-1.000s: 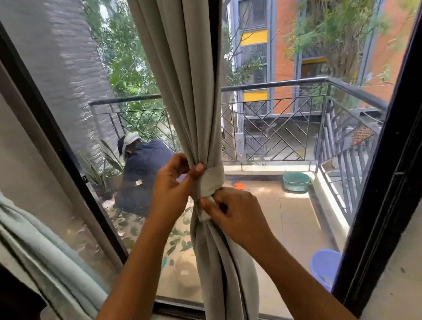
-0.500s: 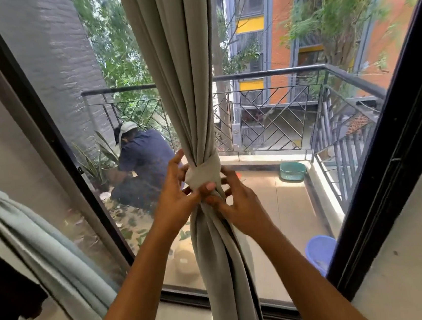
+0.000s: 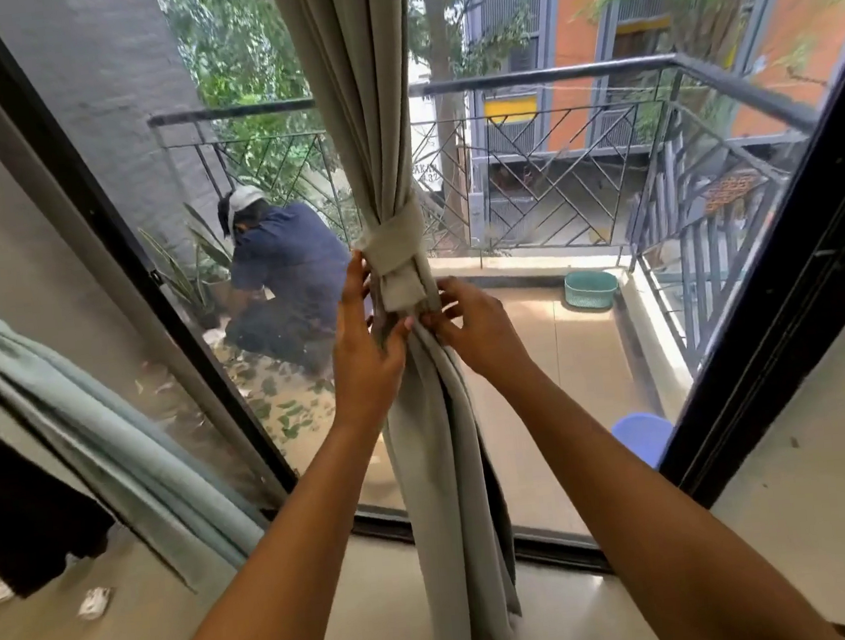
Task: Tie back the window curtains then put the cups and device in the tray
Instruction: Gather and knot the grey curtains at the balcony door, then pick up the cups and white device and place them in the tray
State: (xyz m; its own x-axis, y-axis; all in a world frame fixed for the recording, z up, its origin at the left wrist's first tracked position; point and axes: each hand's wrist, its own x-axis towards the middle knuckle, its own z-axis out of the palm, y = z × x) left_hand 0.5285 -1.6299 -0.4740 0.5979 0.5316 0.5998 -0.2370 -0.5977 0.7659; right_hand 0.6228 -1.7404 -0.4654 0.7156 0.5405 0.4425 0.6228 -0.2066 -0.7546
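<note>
In the head view, the grey-beige fabric curtain (image 3: 367,93) hangs gathered down the centre of the frame, cinched at mid-height by a matching fabric tie band (image 3: 396,255). The left hand (image 3: 366,351) lies with fingers (image 3: 353,282) straight along the band's left side; the right hand (image 3: 472,322) pinches the folds just under it. This tie looks nearly finished. A pale green curtain (image 3: 57,406) slants at the left edge; whether it is tied I cannot tell. Cups, device and tray are out of view, so that part seems undone.
</note>
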